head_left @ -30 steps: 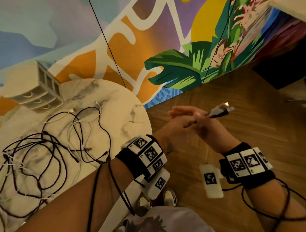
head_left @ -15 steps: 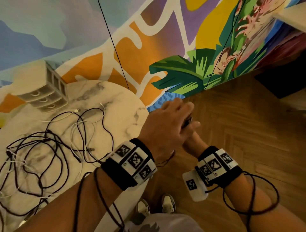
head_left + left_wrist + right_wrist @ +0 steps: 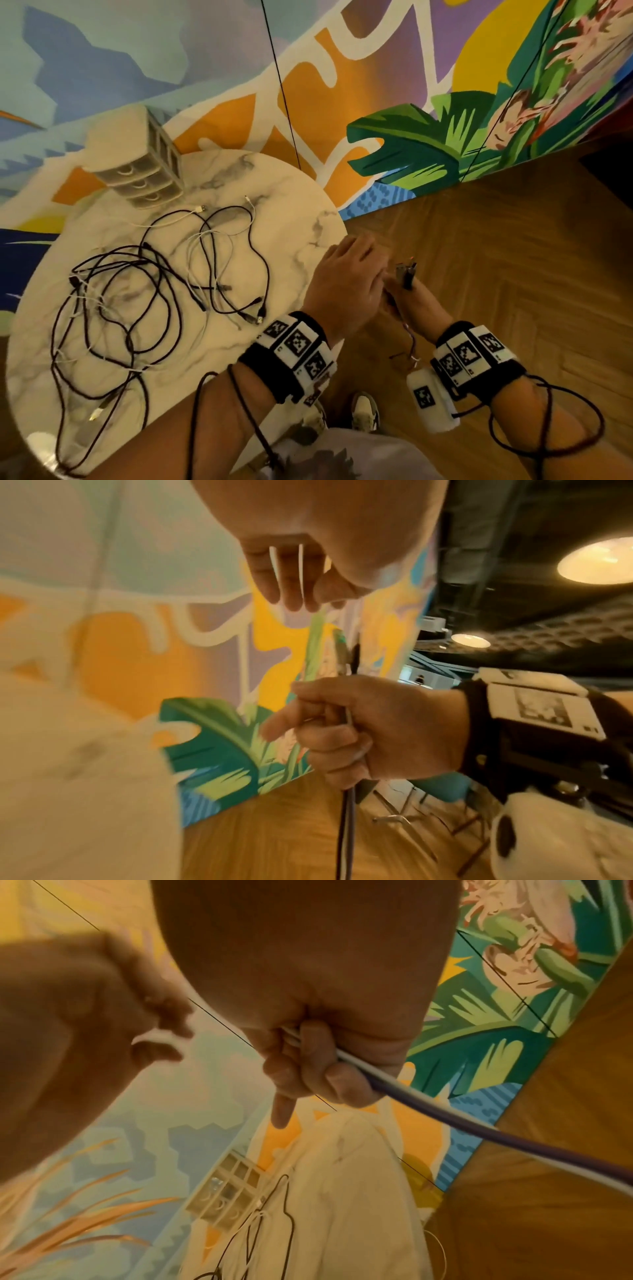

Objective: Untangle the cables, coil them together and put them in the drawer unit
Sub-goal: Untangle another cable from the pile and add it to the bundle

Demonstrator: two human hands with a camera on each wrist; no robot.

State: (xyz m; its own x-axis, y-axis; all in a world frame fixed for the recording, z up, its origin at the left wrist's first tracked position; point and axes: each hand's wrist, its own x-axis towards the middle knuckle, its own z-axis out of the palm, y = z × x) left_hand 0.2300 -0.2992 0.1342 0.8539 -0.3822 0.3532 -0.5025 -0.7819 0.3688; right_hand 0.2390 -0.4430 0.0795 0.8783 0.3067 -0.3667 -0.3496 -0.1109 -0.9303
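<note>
My right hand [image 3: 419,308] is off the table's right edge, above the floor, gripping a bundle of purple and white cables [image 3: 462,1123]. A USB plug [image 3: 406,274] sticks up out of the fist, and the cables hang down below it [image 3: 346,831]. My left hand [image 3: 346,281] lies over and just left of the right hand. Its fingers [image 3: 294,588] hang loosely bent, and I see nothing between them. A tangle of black and white cables [image 3: 137,291] is spread over the round marble table [image 3: 301,212]. The small beige drawer unit [image 3: 144,174] stands at the table's far edge with its drawers closed.
A painted mural wall rises right behind the table. Wooden herringbone floor [image 3: 496,257] stretches out to the right. Dark cords loop round both of my forearms [image 3: 548,428]. My shoes [image 3: 364,411] show below, by the table's near edge.
My left hand has slid back to the left off the right hand, so the plug shows again. Both hands have come lower and nearer the table edge. The plug now points up, not right.
</note>
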